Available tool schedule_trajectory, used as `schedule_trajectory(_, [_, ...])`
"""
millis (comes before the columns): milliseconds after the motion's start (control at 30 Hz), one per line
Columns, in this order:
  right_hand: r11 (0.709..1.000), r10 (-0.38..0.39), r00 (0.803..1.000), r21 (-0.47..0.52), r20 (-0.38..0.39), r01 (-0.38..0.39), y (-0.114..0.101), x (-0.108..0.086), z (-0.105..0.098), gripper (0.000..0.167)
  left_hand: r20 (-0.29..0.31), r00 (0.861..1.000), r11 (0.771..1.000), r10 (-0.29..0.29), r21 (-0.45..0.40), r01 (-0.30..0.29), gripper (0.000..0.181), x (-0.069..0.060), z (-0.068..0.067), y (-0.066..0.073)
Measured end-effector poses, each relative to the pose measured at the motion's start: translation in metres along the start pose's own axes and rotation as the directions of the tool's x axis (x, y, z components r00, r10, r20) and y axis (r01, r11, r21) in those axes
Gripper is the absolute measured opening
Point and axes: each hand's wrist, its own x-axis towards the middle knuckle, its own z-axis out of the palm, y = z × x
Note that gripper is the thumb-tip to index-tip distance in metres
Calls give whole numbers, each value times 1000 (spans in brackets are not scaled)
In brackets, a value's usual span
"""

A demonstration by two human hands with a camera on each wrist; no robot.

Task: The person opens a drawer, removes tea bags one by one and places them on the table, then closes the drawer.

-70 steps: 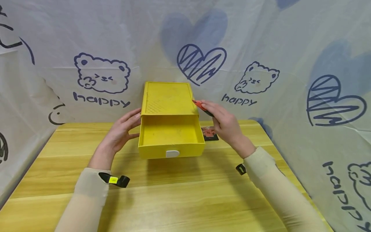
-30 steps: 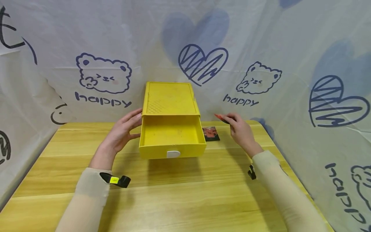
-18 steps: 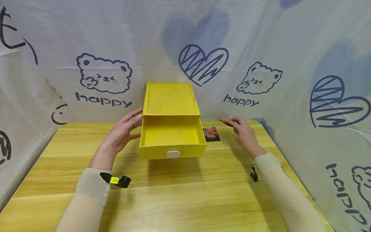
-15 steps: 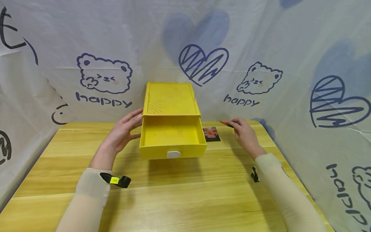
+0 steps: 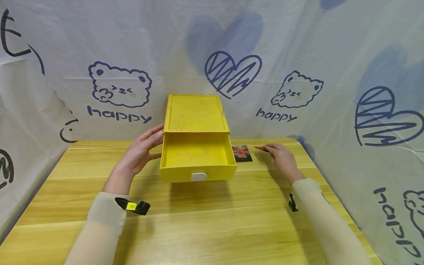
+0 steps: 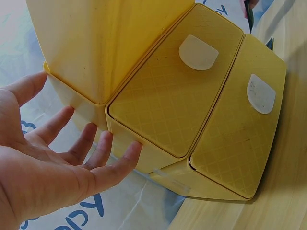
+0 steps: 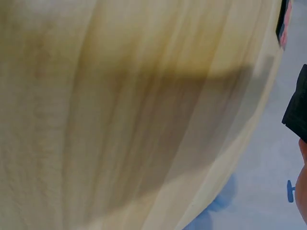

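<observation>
A yellow drawer unit [image 5: 195,112] stands at the back of the table, its top drawer [image 5: 197,173] pulled out and with nothing seen inside. My left hand [image 5: 137,152] rests its spread fingertips against the unit's left side. In the left wrist view, two closed lower drawers [image 6: 160,91] show white tabs. To the right of the unit, my right hand [image 5: 283,160] pinches a thin, flat red-and-black packet [image 5: 261,148] low over the table. That packet's dark side [image 7: 298,108] is at the right edge of the right wrist view.
Another flat red-and-black packet [image 5: 242,154] lies on the wooden table [image 5: 198,232], close to the unit's right side. A white cloth with drawings [image 5: 185,48] hangs behind the table and along its sides.
My right hand, holding the packet, has moved from the unit's upper right side outward to the right and down toward the table. The left hand has stayed at the unit's side.
</observation>
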Motion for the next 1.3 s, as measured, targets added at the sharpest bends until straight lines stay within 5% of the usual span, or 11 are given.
schedule_trajectory(367, [998,36,972,37,232,-46,2,-5,10,47,3,1000,1000,5,0,-5,72,1,-1,-2])
schedule_trajectory(600, [999,20,949,29,314,-31,0,-5,12,49,7,1000,1000,8,4,-8,71,1,-1,-2])
schedule_trajectory(833, [994,70,907,47,414,-97,3,-1,14,62,8,1000,1000,8,-10,-7,70,1,-1,-3])
schedule_trajectory(1033, [980,132,880,75,456,-186,4,0,18,57,4,1000,1000,6,-18,-6,70,1,-1,-3])
schedule_trajectory(1300, [975,132,892,108,432,-196,3,2,20,57,2,1000,1000,3,-23,-3,70,1,-1,-3])
